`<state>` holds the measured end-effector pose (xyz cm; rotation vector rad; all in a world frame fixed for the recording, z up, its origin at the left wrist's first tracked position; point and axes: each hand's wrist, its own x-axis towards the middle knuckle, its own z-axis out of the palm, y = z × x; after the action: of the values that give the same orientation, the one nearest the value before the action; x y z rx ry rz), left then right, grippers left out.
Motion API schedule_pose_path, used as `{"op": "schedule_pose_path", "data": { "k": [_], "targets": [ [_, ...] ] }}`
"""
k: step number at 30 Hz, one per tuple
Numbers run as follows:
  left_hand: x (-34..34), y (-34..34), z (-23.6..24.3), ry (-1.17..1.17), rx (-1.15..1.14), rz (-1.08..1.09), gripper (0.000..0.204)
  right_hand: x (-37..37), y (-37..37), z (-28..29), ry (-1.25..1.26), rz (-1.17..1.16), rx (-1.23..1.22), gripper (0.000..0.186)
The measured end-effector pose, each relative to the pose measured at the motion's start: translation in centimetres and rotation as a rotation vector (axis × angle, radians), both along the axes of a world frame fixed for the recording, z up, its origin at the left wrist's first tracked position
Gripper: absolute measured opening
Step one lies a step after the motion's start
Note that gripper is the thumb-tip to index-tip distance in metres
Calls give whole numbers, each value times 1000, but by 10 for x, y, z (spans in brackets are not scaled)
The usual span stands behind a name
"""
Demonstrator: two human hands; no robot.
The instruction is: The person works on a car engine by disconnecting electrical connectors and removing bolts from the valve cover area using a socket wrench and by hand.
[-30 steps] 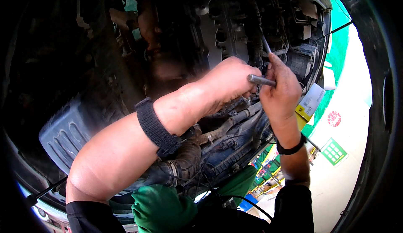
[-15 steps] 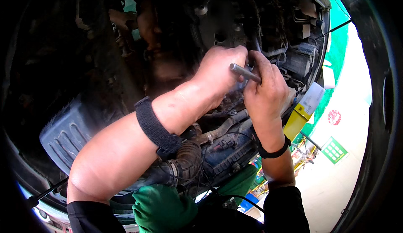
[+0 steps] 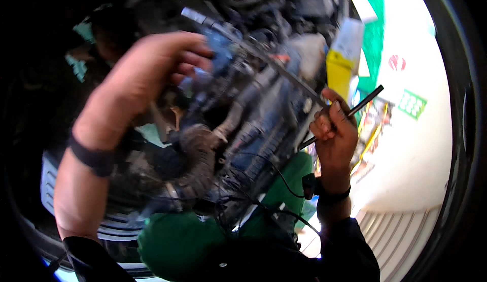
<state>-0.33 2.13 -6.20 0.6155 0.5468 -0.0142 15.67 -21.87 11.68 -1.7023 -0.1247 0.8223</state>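
My left hand (image 3: 167, 63) is blurred over the left part of the engine bay, its fingers loosely curled and apart, beside a blurred blue shape (image 3: 220, 48). My right hand (image 3: 335, 129) grips a long T-handled metal tool (image 3: 284, 69) at its handle. The tool's shaft runs up and left across the engine, ending in a socket-like tip (image 3: 193, 15) above my left hand. A dark crossbar sticks out on both sides of my right fist. Below lie a ribbed intake hose (image 3: 200, 152) and wiring.
A green cloth cover (image 3: 170, 244) drapes the front edge of the car. A yellow-and-grey box (image 3: 340, 66) stands on the right side. The raised hood edge (image 3: 464, 145) curves along the far right, beyond which the light floor (image 3: 401, 170) shows.
My hands have separated: the left has moved left, the right has turned palm up and lifted the long tool out across the engine. The view has shifted and blurred.
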Motion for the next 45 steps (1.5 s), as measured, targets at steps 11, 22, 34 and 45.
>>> {"op": "schedule_pose_path", "data": {
  "k": [11, 22, 34, 45],
  "targets": [
    [-18, 24, -43, 75, 124, -13, 33, 97, -310, 94, 147, -406, 343, 26],
    [79, -158, 74, 236, 795, -415, 25, 179, -438, -32, 452, -605, 331, 12],
    [206, -403, 34, -626, 1889, -729, 15, 160, -400, -44, 552, -601, 628, 21],
    [218, -437, 22, -317, 2302, -603, 13, 136, -399, -17, 495, -542, 584, 21]
  ]
}}
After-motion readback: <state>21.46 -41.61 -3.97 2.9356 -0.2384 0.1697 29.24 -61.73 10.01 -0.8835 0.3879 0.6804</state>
